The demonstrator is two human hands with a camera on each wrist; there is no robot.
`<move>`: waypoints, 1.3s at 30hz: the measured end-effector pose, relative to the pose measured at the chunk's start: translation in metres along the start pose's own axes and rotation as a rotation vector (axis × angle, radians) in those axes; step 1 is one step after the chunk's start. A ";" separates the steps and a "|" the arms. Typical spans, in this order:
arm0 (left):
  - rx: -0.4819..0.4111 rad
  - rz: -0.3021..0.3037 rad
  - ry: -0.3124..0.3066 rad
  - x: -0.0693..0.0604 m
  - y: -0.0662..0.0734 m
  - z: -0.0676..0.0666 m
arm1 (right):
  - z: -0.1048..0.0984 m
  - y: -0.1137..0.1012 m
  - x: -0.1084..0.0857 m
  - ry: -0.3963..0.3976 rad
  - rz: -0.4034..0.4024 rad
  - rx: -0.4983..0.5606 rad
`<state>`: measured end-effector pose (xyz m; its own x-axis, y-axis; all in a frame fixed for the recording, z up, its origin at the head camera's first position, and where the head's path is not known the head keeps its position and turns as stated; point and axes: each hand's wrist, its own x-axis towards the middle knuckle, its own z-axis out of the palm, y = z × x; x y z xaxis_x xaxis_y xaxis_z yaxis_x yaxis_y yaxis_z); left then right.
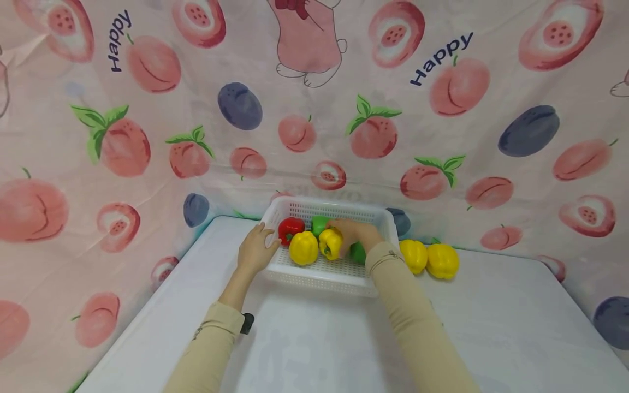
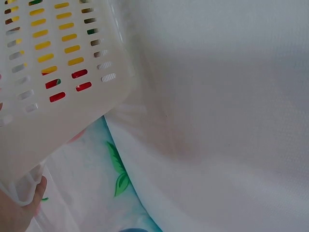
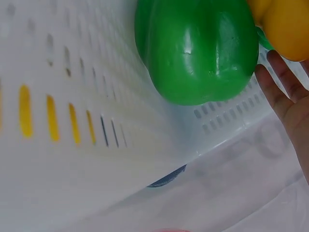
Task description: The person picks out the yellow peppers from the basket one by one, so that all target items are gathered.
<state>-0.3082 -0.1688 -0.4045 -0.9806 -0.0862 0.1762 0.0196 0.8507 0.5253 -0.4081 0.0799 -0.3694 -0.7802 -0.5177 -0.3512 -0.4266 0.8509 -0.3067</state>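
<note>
At the left end of a white perforated basket [image 1: 319, 279], my left hand [image 1: 254, 251] holds the rim; the left wrist view shows the hand [image 2: 17, 212] around the basket's edge [image 2: 63, 128]. Inside the basket, my right hand [image 1: 355, 232] grips a yellow pepper [image 1: 330, 244], fingers over its top. Left of that pepper lie another yellow pepper [image 1: 303, 249] and a red pepper [image 1: 291, 230]. A green pepper [image 1: 320, 224] sits behind, and another green one [image 1: 357, 253] is partly hidden by my right arm. In the right wrist view, fingers [image 3: 280, 92] reach between a green pepper [image 3: 200, 53] and a yellow one [image 3: 289, 29].
Two yellow peppers [image 1: 414, 256] [image 1: 443, 261] stand on the white table [image 1: 314, 338], just right of the basket. Behind the table hangs a fruit-printed cloth [image 1: 314, 109]. A dark band [image 1: 247, 323] is at my left wrist.
</note>
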 end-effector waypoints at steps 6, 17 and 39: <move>0.010 0.011 -0.001 0.000 0.001 0.000 | -0.003 0.000 -0.005 0.014 -0.028 -0.025; 0.014 0.010 -0.005 -0.002 0.003 -0.004 | -0.009 -0.006 -0.012 0.034 -0.030 0.036; 0.026 0.004 -0.025 0.000 0.000 -0.001 | -0.024 -0.014 -0.024 0.123 -0.173 0.088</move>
<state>-0.3077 -0.1692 -0.4043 -0.9850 -0.0702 0.1577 0.0190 0.8640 0.5031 -0.3942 0.0827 -0.3352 -0.7512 -0.6356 -0.1782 -0.5211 0.7367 -0.4309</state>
